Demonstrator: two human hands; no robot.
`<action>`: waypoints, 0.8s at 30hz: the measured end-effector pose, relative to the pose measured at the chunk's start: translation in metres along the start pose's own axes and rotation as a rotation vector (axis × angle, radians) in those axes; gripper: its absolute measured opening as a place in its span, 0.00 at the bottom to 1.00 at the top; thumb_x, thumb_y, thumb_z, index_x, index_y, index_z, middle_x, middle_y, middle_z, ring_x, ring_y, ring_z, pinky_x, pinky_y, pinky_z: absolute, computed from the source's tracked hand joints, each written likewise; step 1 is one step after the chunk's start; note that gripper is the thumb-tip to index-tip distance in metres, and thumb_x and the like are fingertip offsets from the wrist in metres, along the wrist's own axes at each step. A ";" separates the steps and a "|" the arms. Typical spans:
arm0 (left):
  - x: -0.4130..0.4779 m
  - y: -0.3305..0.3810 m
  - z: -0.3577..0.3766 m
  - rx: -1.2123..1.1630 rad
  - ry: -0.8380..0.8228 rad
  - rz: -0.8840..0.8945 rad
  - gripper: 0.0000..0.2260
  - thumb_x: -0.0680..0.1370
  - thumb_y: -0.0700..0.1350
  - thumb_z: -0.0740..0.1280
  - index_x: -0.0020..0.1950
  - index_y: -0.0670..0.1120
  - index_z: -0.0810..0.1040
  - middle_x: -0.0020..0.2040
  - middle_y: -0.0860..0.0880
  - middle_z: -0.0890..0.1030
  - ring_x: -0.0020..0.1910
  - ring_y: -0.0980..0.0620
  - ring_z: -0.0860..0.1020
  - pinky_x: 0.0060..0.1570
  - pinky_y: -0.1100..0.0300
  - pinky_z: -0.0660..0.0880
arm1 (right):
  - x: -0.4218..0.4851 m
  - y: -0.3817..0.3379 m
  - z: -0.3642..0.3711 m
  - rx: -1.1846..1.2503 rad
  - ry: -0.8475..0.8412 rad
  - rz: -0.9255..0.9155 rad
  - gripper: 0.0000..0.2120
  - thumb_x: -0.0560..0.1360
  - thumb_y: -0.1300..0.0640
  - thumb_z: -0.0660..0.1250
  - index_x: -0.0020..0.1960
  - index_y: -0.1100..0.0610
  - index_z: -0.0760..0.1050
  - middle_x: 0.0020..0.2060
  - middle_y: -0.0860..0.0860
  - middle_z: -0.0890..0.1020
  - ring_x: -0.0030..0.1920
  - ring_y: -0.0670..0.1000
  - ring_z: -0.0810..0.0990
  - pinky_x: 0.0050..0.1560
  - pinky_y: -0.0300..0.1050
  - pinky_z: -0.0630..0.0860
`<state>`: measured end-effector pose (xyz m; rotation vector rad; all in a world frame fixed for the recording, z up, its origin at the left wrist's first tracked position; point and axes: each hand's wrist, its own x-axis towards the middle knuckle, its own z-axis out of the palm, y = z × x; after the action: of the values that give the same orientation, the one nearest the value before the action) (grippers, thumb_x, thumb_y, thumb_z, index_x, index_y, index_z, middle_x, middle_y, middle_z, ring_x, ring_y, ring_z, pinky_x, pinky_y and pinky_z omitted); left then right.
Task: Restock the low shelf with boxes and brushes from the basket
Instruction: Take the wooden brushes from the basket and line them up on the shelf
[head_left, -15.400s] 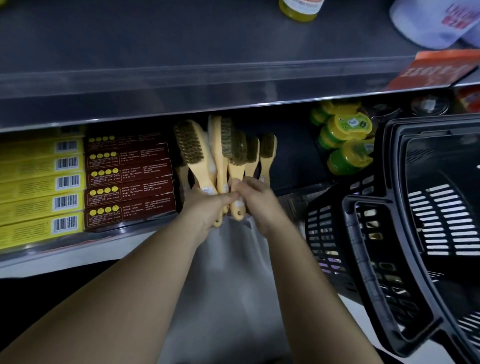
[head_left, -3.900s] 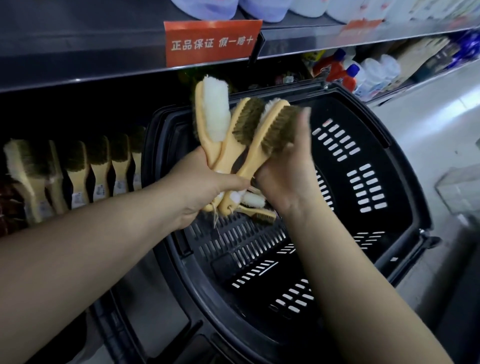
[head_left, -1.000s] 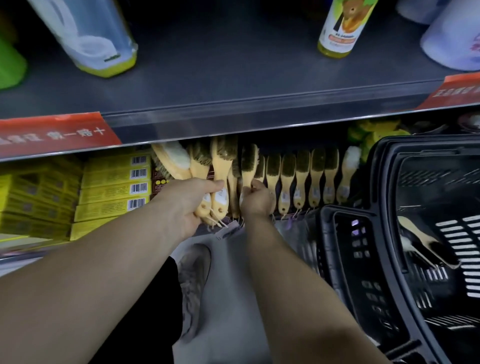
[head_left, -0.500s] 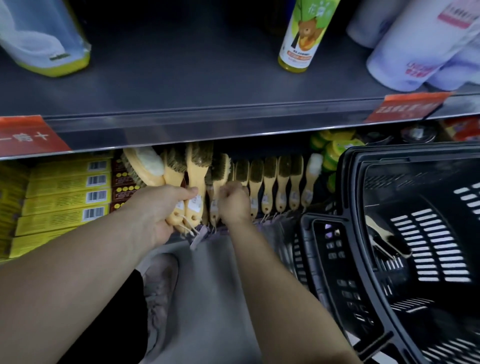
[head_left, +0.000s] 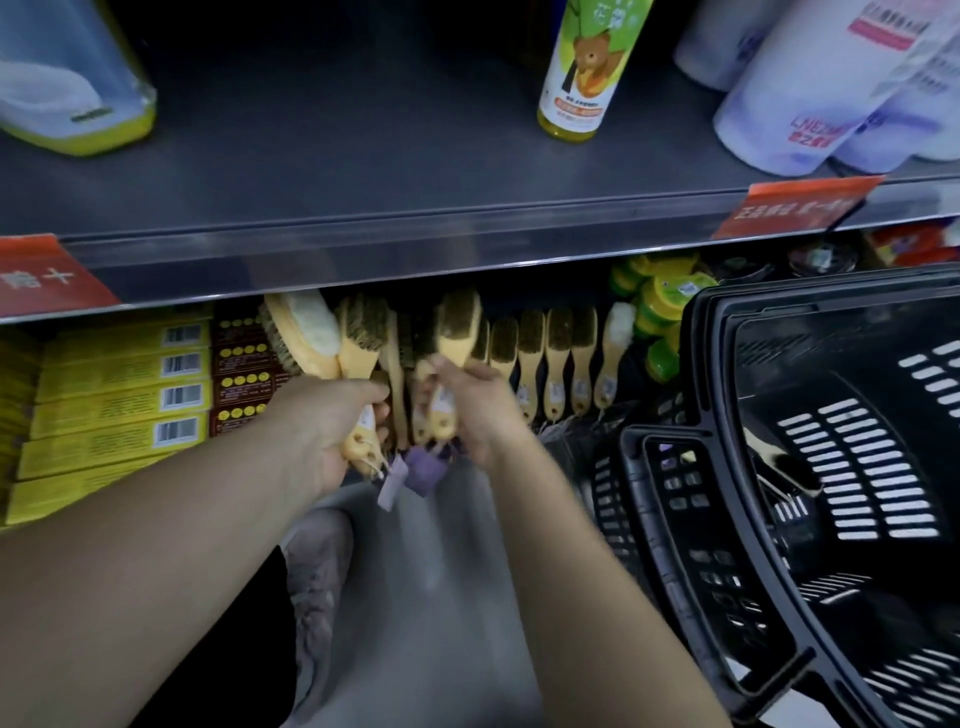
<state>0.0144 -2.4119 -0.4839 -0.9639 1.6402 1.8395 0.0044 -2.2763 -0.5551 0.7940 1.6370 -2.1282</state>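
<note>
L hand (head_left: 322, 431) grips brush handles (head_left: 358, 441); R hand (head_left: 483, 410) pinches one brush (head_left: 457, 332), blurry.

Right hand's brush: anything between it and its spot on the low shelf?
Nothing visible blocks it. The right hand holds the brush at the left end of the standing row. The left hand grips a bundle close beside it, crowding but not across the path.

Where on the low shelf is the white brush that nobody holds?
The white brush stands right of centre in the head view, last on the right in its row, between a brown brush and the green jars.
</note>
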 end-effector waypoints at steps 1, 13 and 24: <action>0.000 0.002 0.000 -0.005 0.027 0.004 0.08 0.75 0.33 0.66 0.37 0.41 0.74 0.25 0.47 0.77 0.17 0.59 0.74 0.22 0.65 0.74 | 0.005 0.000 -0.006 -0.097 0.105 -0.003 0.09 0.77 0.53 0.64 0.54 0.57 0.75 0.37 0.51 0.81 0.40 0.52 0.79 0.46 0.49 0.76; -0.002 0.010 0.002 0.027 0.174 -0.035 0.09 0.77 0.43 0.62 0.38 0.43 0.70 0.31 0.44 0.71 0.22 0.49 0.70 0.27 0.62 0.67 | 0.053 0.033 -0.003 -0.380 0.296 -0.080 0.08 0.81 0.57 0.55 0.60 0.55 0.67 0.41 0.52 0.73 0.40 0.51 0.72 0.46 0.40 0.66; 0.005 0.006 0.001 0.081 0.040 -0.064 0.07 0.77 0.41 0.67 0.39 0.42 0.74 0.35 0.43 0.76 0.29 0.47 0.72 0.33 0.56 0.67 | 0.063 0.045 -0.009 -0.674 0.356 -0.105 0.10 0.79 0.57 0.62 0.54 0.63 0.73 0.42 0.59 0.79 0.48 0.60 0.78 0.46 0.47 0.71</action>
<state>0.0069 -2.4118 -0.4838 -1.0123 1.6744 1.7085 -0.0174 -2.2761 -0.6305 0.8915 2.4207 -1.3665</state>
